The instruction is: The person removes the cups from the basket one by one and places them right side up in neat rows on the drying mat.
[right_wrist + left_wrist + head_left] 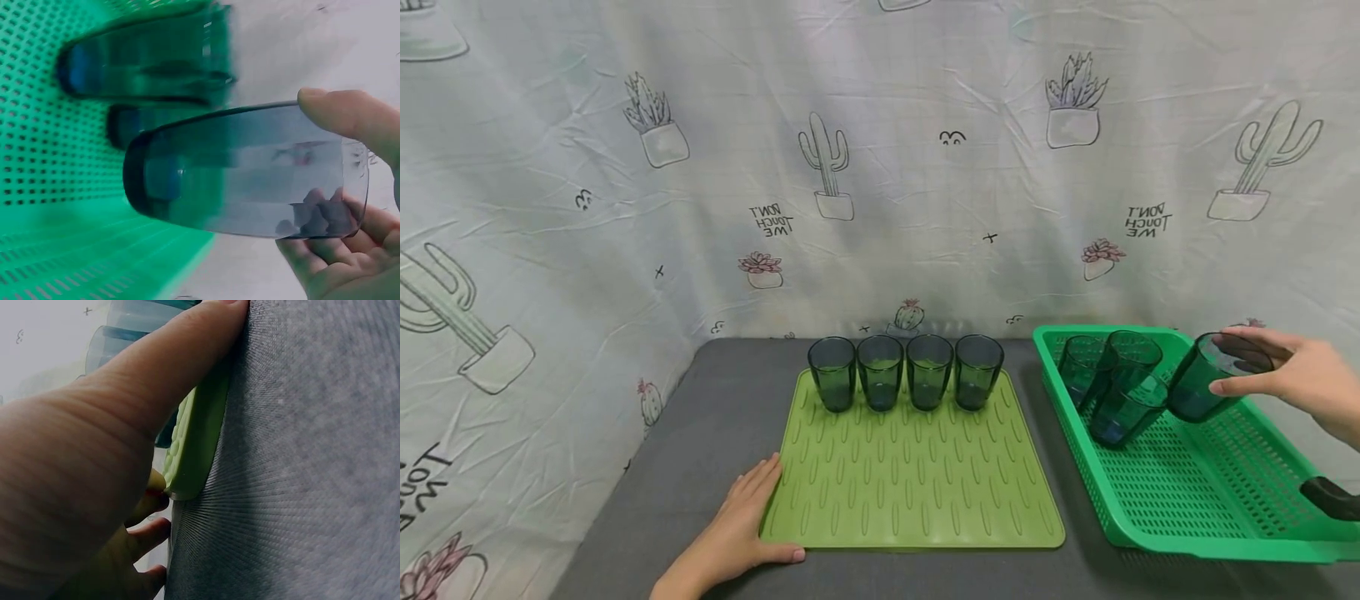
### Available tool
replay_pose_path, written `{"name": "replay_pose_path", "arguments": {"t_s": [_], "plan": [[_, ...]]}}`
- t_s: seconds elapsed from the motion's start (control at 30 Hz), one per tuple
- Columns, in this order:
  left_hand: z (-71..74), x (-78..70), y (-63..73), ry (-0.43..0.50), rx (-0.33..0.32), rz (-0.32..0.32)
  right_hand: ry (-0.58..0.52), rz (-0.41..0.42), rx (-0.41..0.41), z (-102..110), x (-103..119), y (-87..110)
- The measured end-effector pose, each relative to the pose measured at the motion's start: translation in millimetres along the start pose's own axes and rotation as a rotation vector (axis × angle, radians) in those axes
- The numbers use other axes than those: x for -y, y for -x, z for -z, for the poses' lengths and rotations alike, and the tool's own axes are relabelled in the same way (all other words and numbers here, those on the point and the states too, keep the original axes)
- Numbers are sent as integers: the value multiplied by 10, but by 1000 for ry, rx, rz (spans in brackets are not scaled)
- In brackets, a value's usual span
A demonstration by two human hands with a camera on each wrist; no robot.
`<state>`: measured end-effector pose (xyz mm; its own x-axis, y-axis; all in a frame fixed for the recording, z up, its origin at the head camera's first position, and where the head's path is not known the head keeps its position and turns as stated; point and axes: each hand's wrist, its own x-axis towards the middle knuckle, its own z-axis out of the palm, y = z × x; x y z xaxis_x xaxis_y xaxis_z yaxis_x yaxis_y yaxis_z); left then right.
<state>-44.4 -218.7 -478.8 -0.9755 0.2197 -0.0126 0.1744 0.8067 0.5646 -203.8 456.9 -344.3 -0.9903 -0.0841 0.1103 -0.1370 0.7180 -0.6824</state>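
My right hand (1303, 375) grips a dark tinted drinking glass (1206, 379) near its rim, thumb on one side and fingers on the other. This glass tilts above the green plastic basket (1225, 546); in the right wrist view the same glass (250, 172) shows clear of the basket floor. Other glasses (1123, 412) stand or lean in the basket's far left corner. My left hand (737, 525) rests with fingers extended at the left front corner of a green ridged mat (910, 483). Along the mat's far edge stands a row of several upright glasses (928, 375).
A grey cloth-covered table (685, 450) lies under the mat and basket. Behind it hangs a pale curtain (880, 192) printed with cacti. A black handle (1330, 498) shows at the basket's right side.
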Motion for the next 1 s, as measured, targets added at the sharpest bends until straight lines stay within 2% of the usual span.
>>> {"name": "replay_pose_path", "arguments": {"t_s": [0.2, 0.4, 0.6, 0.83, 1.0], "plan": [[1, -11, 5, 2, 0, -2, -26, 24, -14, 64, 116, 14], [1, -17, 11, -4, -6, -11, 19, 104, -51, 121, 315, 20], [15, -27, 18, -4, -8, -8, -88, 205, -107, 161, 572, 36], [22, -44, 21, -1, -8, -5, -80, 171, -24, 126, 902, 84], [25, -44, 19, -2, -9, -2, -155, 160, -8, 70, 1209, 99]]}}
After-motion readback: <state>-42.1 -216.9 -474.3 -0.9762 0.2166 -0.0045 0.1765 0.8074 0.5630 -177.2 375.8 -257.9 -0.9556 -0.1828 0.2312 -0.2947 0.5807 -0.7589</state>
